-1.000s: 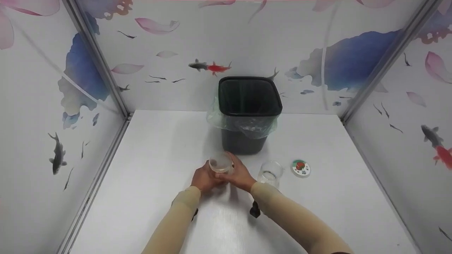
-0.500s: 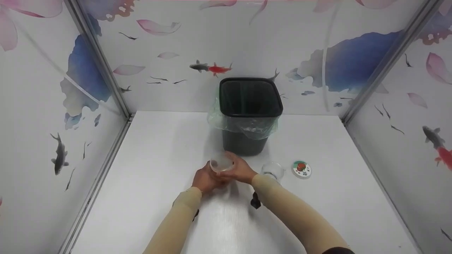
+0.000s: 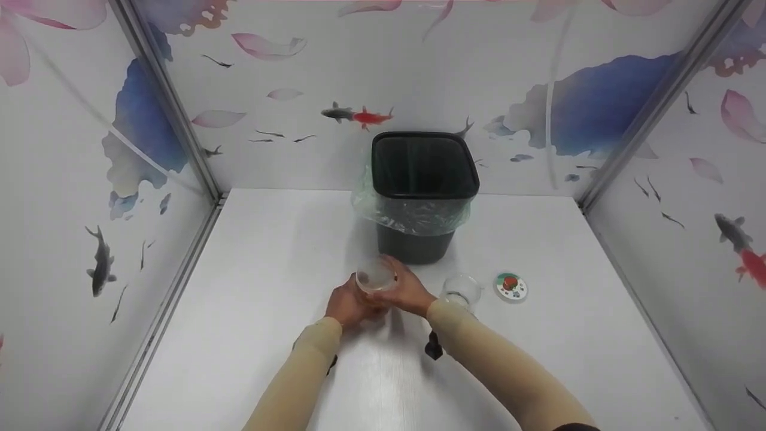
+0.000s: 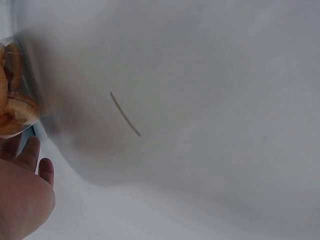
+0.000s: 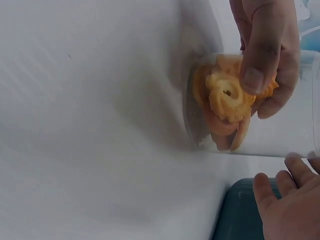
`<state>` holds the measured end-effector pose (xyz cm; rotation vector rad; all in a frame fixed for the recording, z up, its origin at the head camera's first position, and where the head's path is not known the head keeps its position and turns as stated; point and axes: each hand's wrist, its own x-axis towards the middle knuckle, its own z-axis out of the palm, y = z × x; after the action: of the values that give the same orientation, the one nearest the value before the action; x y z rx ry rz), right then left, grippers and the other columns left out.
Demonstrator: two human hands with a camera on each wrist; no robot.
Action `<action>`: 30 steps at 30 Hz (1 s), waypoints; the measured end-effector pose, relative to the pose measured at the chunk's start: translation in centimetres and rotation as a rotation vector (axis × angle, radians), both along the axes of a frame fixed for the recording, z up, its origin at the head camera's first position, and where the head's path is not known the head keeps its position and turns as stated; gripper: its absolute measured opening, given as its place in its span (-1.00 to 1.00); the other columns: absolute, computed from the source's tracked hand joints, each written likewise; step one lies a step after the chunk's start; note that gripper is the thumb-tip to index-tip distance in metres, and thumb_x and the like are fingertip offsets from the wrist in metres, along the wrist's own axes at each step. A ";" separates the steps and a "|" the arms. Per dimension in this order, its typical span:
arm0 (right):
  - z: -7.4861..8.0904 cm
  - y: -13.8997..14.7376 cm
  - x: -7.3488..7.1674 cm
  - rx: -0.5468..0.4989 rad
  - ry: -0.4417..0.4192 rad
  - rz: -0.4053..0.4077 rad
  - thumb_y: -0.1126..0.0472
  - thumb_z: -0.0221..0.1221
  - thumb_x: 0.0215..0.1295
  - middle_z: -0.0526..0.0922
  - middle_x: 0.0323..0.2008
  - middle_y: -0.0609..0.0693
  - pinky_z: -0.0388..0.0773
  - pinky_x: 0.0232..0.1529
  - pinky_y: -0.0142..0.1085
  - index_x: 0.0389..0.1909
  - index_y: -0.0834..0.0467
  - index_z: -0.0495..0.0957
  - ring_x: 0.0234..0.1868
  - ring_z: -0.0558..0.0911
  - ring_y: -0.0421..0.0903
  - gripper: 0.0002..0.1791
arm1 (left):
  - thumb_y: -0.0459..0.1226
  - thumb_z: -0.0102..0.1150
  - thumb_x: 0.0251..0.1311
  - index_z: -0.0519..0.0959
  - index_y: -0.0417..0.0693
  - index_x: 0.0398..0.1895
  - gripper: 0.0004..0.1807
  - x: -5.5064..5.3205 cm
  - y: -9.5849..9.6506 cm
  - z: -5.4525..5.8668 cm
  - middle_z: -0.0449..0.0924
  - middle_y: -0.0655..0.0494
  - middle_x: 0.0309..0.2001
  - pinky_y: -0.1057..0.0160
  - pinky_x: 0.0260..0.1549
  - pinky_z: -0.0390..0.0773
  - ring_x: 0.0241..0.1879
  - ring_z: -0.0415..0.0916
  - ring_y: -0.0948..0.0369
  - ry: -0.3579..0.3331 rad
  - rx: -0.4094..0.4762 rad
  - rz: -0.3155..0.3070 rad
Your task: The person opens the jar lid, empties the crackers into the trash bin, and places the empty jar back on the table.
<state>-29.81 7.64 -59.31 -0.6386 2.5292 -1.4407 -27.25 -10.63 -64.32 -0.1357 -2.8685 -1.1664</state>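
Rear of white tabletop (image 3: 269,239): upright black plastic bin (image 3: 416,248) with translucent greenish film liner (image 3: 422,216) overhanging. Behind: white panel (image 3: 431,78) printed with fish (image 3: 372,117).

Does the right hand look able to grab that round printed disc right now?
Probably not straight away: the right hand holds the clear jar, and another clear container stands between that hand and the disc, though nothing covers it.

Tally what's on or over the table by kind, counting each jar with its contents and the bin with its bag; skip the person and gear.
Clear jars: 2 (the held jar and the other jar)
Round printed lid: 1
Dark bin: 1
Total: 4
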 end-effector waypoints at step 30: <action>0.0 0.1 -0.9 -0.087 -0.079 0.069 -0.03 0.57 -0.09 0.38 0.34 0.08 0.30 0.27 0.01 0.46 0.02 0.25 0.28 0.39 0.06 0.06 | 0.20 0.45 -0.07 0.33 -0.20 0.35 0.01 0.0 0.1 0.1 0.59 -0.09 0.12 0.09 0.07 0.53 0.07 0.56 0.05 0.002 -0.003 -0.004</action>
<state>-30.71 7.69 -59.35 -0.6623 2.3722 -1.5272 -27.27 -10.53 -64.21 -0.1432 -2.8695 -1.1622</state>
